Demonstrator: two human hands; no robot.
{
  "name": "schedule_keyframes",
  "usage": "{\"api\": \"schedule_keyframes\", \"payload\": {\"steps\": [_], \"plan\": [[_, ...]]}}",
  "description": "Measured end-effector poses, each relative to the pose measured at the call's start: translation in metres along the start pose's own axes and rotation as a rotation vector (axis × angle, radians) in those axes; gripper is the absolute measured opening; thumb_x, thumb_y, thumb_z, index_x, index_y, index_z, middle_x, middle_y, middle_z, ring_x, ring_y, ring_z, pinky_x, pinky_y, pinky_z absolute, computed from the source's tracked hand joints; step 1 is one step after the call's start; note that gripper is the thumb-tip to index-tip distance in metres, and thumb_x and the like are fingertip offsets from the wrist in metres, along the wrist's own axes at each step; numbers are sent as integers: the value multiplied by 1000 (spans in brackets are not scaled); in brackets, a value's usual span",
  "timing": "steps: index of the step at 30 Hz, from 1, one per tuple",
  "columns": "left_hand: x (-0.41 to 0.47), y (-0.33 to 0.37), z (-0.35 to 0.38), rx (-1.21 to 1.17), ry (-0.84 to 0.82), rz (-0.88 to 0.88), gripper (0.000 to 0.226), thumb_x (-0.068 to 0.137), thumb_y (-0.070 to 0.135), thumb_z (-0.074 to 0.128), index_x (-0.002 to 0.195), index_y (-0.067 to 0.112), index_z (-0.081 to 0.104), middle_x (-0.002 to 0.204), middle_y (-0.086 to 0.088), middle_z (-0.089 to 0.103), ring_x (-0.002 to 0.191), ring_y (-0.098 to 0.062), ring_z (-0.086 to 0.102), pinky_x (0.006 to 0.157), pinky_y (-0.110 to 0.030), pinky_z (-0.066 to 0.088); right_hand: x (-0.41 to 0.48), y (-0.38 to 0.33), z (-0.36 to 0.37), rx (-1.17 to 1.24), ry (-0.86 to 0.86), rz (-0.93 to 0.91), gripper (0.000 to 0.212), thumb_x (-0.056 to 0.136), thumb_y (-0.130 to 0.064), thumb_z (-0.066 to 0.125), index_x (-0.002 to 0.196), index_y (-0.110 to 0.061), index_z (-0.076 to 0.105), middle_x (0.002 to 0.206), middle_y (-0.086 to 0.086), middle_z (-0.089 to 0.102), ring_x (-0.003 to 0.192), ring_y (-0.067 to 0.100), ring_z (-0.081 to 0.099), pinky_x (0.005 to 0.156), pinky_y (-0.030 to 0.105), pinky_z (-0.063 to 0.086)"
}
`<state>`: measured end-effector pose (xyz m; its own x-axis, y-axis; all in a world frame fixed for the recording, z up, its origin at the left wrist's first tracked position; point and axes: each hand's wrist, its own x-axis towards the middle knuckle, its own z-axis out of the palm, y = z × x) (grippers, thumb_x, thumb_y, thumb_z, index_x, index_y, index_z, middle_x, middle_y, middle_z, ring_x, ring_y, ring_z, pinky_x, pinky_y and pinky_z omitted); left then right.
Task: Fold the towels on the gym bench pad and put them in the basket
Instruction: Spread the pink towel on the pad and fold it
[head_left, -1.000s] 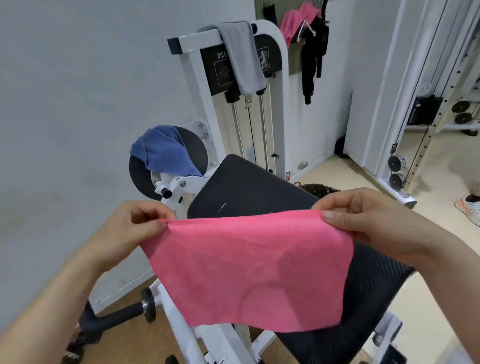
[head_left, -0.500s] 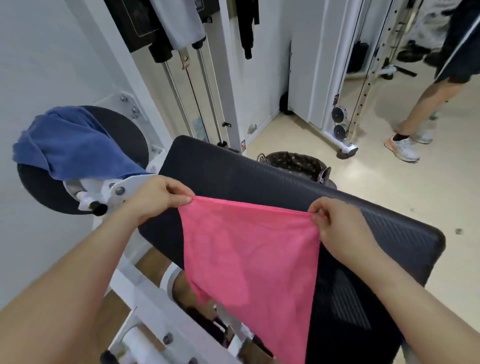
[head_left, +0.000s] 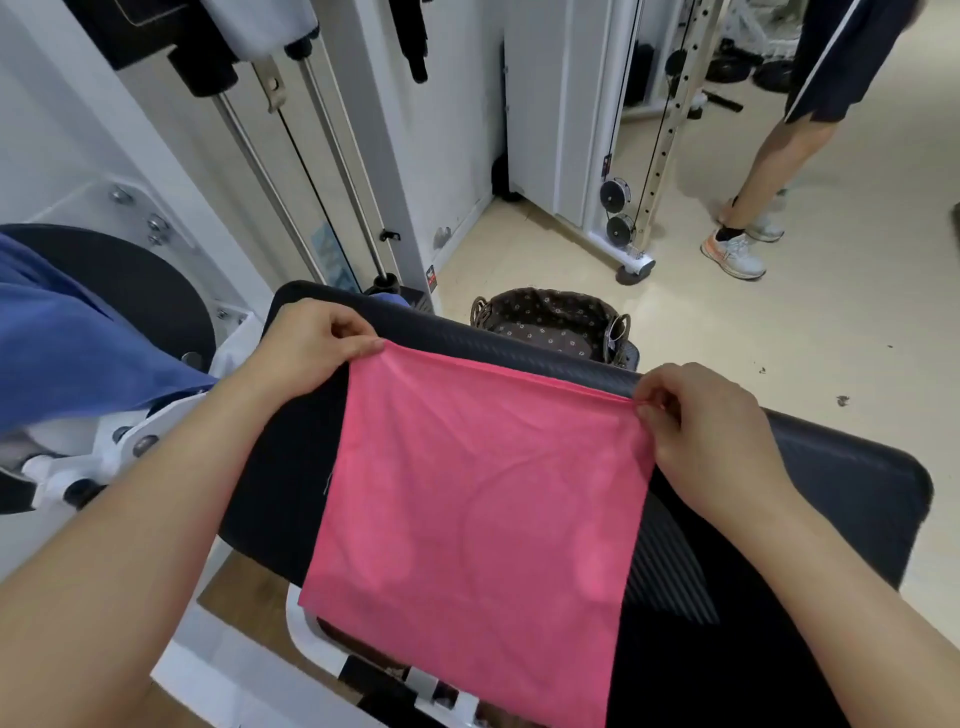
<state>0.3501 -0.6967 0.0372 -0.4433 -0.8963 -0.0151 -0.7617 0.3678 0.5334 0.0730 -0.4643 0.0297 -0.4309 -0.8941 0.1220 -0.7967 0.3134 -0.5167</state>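
- Towel (head_left: 478, 509), pink, thin and limp, draped down the sloping bench pad (head_left: 831, 467); top hem lying along the pad's far edge, lower end hanging past the near edge.
- Top left corner pinched between thumb and fingertips of the left hand (head_left: 306, 345).
- Top right corner pinched the same way by the right hand (head_left: 711, 426), fingers curled over the hem.
- Hem drawn fairly taut between the two grips, with a shallow wrinkle sagging across the middle of the cloth.
- Probably very light and soft, with no stiffness at all. Unlikely to keep any shape unsupported, so better folded flat against the pad than in the air.
- Possibly inclined to slide on the sloped pad cover. Worth keeping one corner pinned while bringing the other across.
- Best holds: the corners, or the hem just beside them. Mid-cloth grab likely to bunch it.
- Nothing fragile. Risk limited, most likely, to a crooked fold or a slip off the pad.
- On the floor just beyond the pad's far edge: basket (head_left: 545, 306), dark wicker with patterned lining, no towel visible inside.
- At left, a blue towel (head_left: 78, 353) draped over a round black disc (head_left: 130, 280), not yet folded.
- Far right, a bystander's leg (head_left: 769, 145), well apart from the work.
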Motion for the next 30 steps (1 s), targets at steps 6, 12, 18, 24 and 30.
{"api": "schedule_keyframes", "payload": {"steps": [6,12,18,24,30], "plan": [[15,1,0,-115,-1,-36,7,79,19,77,86,22,77,88,7,72,81,-4,63,76,-16,45,9,-1,-2,147,20,82,22,84,-5,59,82,-26,64,78,-11,63,75,14,56,68,28,37],[26,7,-2,-135,-25,-43,6,86,22,71,87,27,74,87,13,69,83,1,60,72,-14,42,14,5,8,-43,84,-4,18,87,-7,53,95,-18,65,84,1,62,78,24,54,62,31,33],[26,12,12,-220,127,-28,13,85,22,73,80,33,70,81,15,67,75,1,60,71,-15,45,12,13,18,-84,192,-59,17,90,-9,53,97,-10,69,83,8,61,81,30,53,62,34,38],[-46,3,21,-333,307,-59,13,88,20,68,97,29,69,84,14,66,74,1,57,72,-8,45,-14,10,7,-137,249,-189,27,89,-14,60,114,-8,66,104,15,62,92,35,54,67,39,47],[-168,-50,61,-244,279,-340,12,90,19,65,95,29,68,91,10,67,83,-6,60,68,-14,42,-109,4,33,-219,-45,-591,11,86,-25,62,89,-16,66,85,0,56,71,25,51,58,37,45]]}}
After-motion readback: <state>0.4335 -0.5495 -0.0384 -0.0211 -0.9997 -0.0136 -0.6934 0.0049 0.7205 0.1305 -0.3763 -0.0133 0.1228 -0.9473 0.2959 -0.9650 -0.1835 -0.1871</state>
